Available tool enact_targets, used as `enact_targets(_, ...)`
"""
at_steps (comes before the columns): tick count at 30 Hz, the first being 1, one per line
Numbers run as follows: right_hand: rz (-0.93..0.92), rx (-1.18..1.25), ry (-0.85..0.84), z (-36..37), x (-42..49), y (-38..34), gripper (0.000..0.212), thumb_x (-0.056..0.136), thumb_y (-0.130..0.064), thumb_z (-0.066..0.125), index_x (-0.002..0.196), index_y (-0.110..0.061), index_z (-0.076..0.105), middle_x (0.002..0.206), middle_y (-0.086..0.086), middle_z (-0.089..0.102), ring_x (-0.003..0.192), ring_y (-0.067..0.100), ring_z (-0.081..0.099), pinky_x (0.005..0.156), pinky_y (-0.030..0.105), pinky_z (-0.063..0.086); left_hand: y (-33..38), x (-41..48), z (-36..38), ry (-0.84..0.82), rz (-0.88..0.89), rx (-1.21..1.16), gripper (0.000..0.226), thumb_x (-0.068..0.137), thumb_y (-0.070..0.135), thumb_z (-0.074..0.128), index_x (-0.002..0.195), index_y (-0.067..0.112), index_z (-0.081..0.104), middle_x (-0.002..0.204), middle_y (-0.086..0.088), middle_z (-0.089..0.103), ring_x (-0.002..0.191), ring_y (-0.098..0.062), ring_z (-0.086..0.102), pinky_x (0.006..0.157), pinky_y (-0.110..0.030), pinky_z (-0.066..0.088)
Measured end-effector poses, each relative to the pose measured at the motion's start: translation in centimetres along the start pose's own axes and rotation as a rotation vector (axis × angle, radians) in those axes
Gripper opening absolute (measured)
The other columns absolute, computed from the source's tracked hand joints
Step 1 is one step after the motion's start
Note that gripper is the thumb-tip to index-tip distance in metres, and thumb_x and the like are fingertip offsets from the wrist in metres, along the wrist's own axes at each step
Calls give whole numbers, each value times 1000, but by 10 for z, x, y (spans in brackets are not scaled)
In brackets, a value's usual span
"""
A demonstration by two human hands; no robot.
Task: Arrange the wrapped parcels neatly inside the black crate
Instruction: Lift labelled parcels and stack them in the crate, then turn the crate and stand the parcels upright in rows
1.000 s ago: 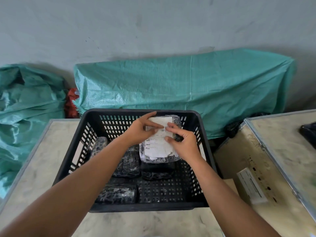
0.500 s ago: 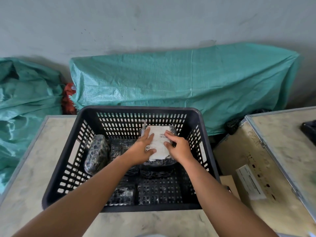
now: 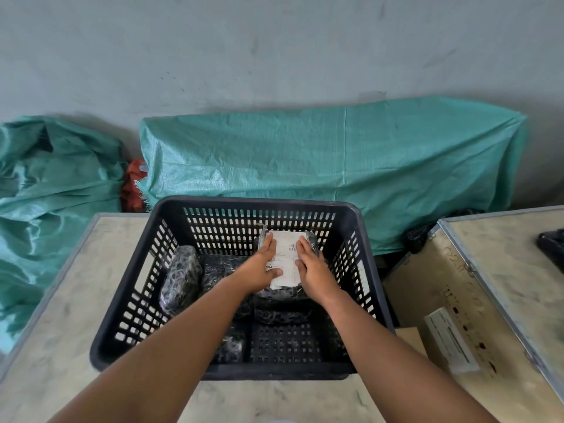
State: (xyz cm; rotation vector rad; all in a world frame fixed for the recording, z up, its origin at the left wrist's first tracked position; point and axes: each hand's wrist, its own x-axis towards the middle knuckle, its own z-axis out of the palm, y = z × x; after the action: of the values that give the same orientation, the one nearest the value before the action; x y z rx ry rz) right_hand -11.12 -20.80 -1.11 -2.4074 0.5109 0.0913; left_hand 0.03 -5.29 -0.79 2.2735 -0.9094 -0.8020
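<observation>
The black crate (image 3: 257, 203) stands on a pale table. At its back right lies a clear-wrapped parcel with a white label (image 3: 288, 251), resting on darker parcels. My left hand (image 3: 262, 268) and my right hand (image 3: 312, 268) lie flat on it, one at each side, fingers pointing away from me, and hold it down. A dark wrapped parcel (image 3: 180, 278) stands on end against the left wall. Another (image 3: 222, 269) lies beside it. One more (image 3: 231, 347) lies at the front left, partly hidden by my left forearm.
The table (image 3: 58, 337) runs left of and in front of the crate. A wooden box with a metal edge and a paper label (image 3: 451, 341) stands close on the right, with a black object (image 3: 553, 249) on it. Green tarpaulin (image 3: 320, 160) covers a bulk behind.
Both hands lowered the labelled parcel from above the crate down into its back right corner. The fingers, which pinched the parcel's edges, now lie flat on top.
</observation>
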Motion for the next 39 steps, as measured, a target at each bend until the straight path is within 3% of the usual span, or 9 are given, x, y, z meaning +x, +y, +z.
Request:
enact_targets(12,83,-163,-15,-5,-25,-40,85,95,-10,61,164,-22,12,171,5,9,154,45,-1,115,75,3,9,-55,-28,86,-45,24,86,101,38,59,164,17,4,170,-7,-2,154,-25,21,116,-32,29)
enact_targets(14,63,-151,-5,-10,-25,-45,85,96,-12,61,164,-21,11,171,5,11,154,43,1,116,74,5,6,-75,-41,132,-73,17,86,100,46,57,164,21,5,171,-5,-3,125,-12,57,102,-25,39)
enact_targets(16,19,-128,2,-12,-22,-55,78,100,-14,57,164,-21,12,171,4,11,155,42,2,118,70,10,2,-97,-59,213,-52,12,85,98,52,56,163,29,8,171,0,-1,77,12,48,94,-21,38)
enact_targets(20,-115,2,-25,-5,-19,-81,70,103,-13,54,163,-25,19,171,0,12,155,38,-3,123,57,8,-15,-143,-99,418,17,-35,74,95,53,59,158,40,24,166,7,24,121,-9,56,105,-37,45)
enact_targets(22,-231,72,-32,7,-18,-94,64,103,-13,54,161,-22,28,169,4,19,156,35,2,122,46,3,-29,-167,-118,522,61,-38,64,95,50,62,153,40,37,156,9,43,116,-8,56,94,-29,52)
enact_targets(26,-331,157,-79,40,-9,-119,57,99,-14,63,153,-21,46,163,5,37,152,8,13,124,38,-2,-63,-199,-130,624,40,145,48,95,36,68,141,23,62,154,-12,48,143,-31,43,118,-49,34)
enact_targets(28,-325,135,-104,58,-2,-128,57,97,-12,67,151,-16,49,158,9,45,149,20,33,126,42,13,-78,-209,-127,583,-68,182,49,94,29,70,142,19,61,153,-23,46,144,-39,39,121,-49,27)
enact_targets(33,-310,17,-187,89,17,-130,61,93,-14,73,150,-13,50,156,13,46,143,27,44,116,29,31,-103,-219,-109,491,-199,85,64,95,21,66,154,33,43,92,-6,70,83,-24,67,67,-26,42)
enact_targets(39,-247,-260,-369,127,43,-129,88,81,-33,86,155,-14,42,159,15,41,147,36,36,118,45,33,-116,-215,-105,533,-209,-91,67,96,14,59,148,51,41,104,-2,73,71,-10,66,59,-18,52)
